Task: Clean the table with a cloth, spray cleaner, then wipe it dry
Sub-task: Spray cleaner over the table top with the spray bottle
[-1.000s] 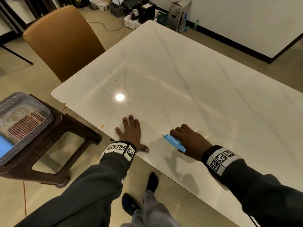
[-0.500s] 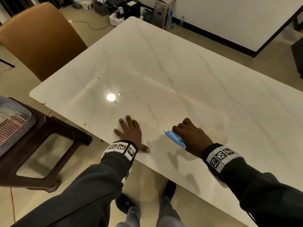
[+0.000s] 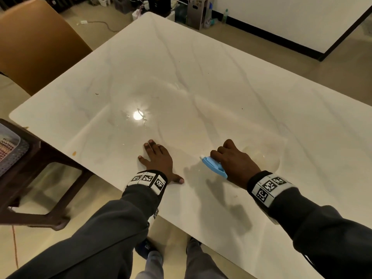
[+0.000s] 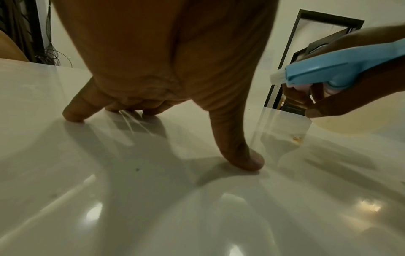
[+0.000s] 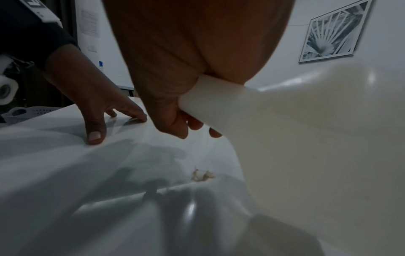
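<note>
My right hand grips a spray bottle with a blue head and a pale translucent body. Its nozzle points left, low over the white marble table, and fingers curl round the trigger. My left hand lies flat on the table near the front edge, fingers spread, holding nothing. A small crumbly stain sits on the table under the bottle. A checked cloth lies in a grey basket at the far left.
The basket stands on a dark brown stool left of the table. A tan chair stands at the table's far left corner. An orange spot marks the table's near left edge. Boxes and cables clutter the floor behind.
The head view has swung right, so the stool and basket slid toward the left edge. Both hands keep their places on the table.
</note>
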